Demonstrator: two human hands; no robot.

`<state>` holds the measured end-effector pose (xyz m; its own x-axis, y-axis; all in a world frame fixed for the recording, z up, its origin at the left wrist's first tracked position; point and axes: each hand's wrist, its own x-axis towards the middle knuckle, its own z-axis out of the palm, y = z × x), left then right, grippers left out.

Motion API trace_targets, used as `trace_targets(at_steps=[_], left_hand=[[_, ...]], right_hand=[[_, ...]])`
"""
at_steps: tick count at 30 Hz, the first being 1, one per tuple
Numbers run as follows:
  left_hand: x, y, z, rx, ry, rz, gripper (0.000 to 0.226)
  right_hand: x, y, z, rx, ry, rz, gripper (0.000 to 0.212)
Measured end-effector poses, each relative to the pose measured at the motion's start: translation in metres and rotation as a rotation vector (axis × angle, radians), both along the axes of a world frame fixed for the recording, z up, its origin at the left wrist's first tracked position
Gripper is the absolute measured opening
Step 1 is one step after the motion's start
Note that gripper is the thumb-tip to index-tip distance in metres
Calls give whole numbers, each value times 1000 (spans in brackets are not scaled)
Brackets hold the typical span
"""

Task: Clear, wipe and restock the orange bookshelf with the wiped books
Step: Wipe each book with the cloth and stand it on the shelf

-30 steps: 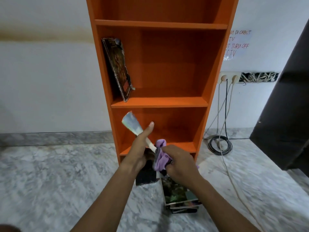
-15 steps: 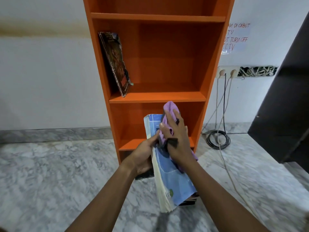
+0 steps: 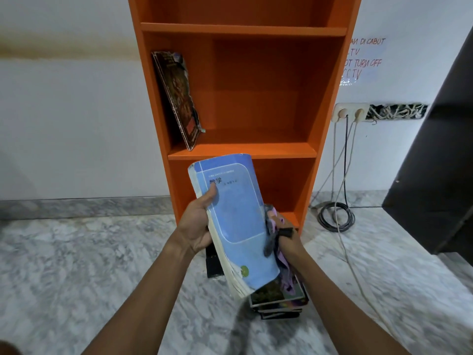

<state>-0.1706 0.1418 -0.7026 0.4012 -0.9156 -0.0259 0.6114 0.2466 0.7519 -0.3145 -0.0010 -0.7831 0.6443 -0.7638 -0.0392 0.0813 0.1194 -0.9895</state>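
Book (image 3: 236, 216) upright at frame centre before the shelf (image 3: 243, 149), pinched along its page edge in the left hand (image 3: 198, 226) to bare the cover for wiping, cloth (image 3: 275, 237) bunched in the right hand (image 3: 289, 242) against its right edge, stack (image 3: 279, 301) waiting below.

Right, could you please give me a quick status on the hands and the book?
Left hand gripping blue book, upright. Right hand holding purple cloth at its right edge. Dark book leaning on the shelf; rest of it clear.
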Motion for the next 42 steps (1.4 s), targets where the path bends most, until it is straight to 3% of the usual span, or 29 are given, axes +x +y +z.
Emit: trace_targets(at_steps=[5,9,11,12,14,16,18,20,22,23,27,33,36,38,39,40,42], left_hand=[[12,6,8,-31,76,106,44],[19,5,3,57,-38,185,37],[30,-1,-13,208,-260,359,32],[33,-4,-21,318,-380,478,38],[32,-11,-34,496,-473,590,74],[16,-21,-32,496,-449,425,96],[-1,-34,-27,370,-317,272,89],[-1,-41,-28,323,-133,332,60],[9,-37,-31,353,-96,352,32],[11,-33,-28,357,-70,312,26],[5,-31,-21,216,-1,205,29],[-11,-18,-4,205,-106,21,33],[-11,-12,5,199,-145,-32,36],[-11,-8,15,185,-169,-33,35],[-10,-6,20,180,-181,-27,34],[-8,-4,25,182,-203,-12,33],[0,0,33,211,-273,17,32]], right_hand=[[-12,-12,-11,312,-82,293,77],[-21,-28,-8,328,-97,356,45],[-20,-30,-5,258,-134,315,25],[-17,-28,-1,152,-144,264,19],[-8,-16,12,-216,-68,115,28],[4,-1,20,-576,32,8,34],[14,17,21,-859,124,-28,26],[20,33,18,-1010,233,17,24],[23,43,16,-1079,229,44,18],[24,47,16,-1061,187,45,11],[31,41,19,-791,110,47,40],[23,6,37,-446,-113,-86,21],[13,-13,49,-179,-204,-29,25],[6,-23,58,41,-232,48,41],[3,-25,62,113,-227,98,35],[2,-26,67,147,-245,143,26],[1,-26,72,132,-246,84,29]])
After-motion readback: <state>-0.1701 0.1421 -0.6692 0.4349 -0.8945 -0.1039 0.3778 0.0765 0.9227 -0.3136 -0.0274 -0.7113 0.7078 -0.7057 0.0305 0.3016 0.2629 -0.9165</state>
